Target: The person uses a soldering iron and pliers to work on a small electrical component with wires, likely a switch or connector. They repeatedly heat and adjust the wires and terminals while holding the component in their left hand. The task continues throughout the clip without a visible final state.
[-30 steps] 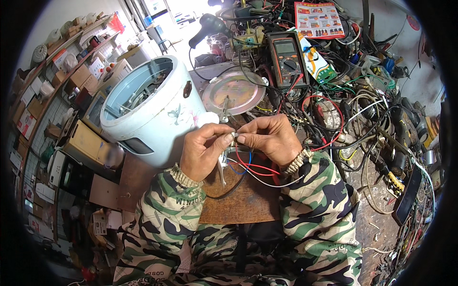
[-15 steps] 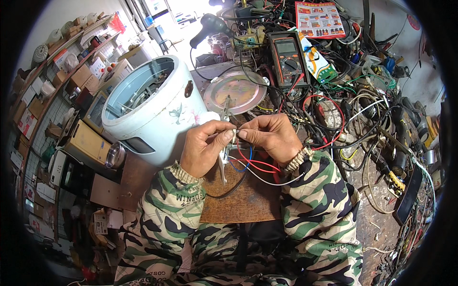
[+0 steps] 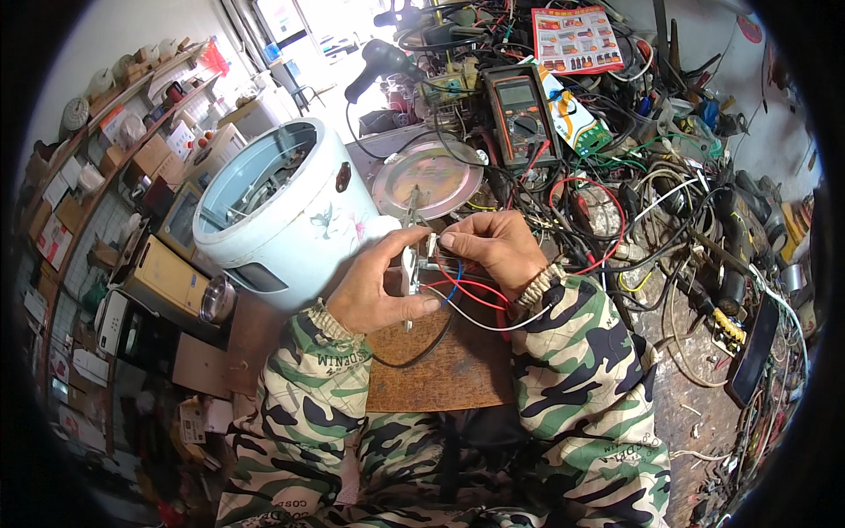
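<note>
Over the brown wooden board, my right hand pinches a small white connector between thumb and fingertips. My left hand has its thumb spread well away from its fingers; the index fingertip reaches close to the connector. A silver metal bracket shows in the gap of the left hand, partly covered by it. Red wires, a blue wire and a white wire loop out below my right hand. Part of a black cable curves across the board.
A pale blue round appliance housing lies tilted on the left, its open end showing parts inside. Behind my hands is a round metal plate. A multimeter, tangled cables and a dark phone-like slab crowd the right.
My left thumb has come away from the pinch at the connector and dropped downward, opening that hand. My right hand keeps its pinch. The whole view has shifted slightly.
</note>
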Demonstrator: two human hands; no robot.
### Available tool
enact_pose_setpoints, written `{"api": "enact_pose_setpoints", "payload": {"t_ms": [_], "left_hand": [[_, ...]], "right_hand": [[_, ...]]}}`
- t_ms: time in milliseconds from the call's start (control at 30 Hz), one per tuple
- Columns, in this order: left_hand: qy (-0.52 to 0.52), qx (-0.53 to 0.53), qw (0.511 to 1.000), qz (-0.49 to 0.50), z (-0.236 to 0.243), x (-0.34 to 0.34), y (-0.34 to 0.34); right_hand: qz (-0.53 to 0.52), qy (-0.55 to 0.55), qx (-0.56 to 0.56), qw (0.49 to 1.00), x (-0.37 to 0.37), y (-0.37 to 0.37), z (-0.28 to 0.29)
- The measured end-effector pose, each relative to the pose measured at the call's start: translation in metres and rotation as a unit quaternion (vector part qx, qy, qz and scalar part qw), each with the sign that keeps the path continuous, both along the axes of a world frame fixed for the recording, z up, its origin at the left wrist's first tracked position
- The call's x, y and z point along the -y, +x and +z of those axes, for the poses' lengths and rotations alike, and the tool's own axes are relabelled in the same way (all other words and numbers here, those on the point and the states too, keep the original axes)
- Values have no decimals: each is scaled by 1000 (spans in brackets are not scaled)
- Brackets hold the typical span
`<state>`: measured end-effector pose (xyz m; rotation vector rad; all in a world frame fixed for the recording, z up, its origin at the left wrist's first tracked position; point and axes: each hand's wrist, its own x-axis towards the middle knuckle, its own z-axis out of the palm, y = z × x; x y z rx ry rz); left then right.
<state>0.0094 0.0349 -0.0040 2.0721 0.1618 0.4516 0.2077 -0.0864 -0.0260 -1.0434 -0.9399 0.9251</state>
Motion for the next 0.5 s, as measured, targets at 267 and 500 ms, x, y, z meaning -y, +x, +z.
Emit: {"api": "enact_pose_setpoints", "payload": {"t_ms": [267,500], "left_hand": [[-48,0,999,13,-1,5,4],[-41,-7,999,31,2,7,-1]], "right_hand": [[-2,-7,-18,1000,1,0,3],[10,1,-38,999,-2,-3,4]]}}
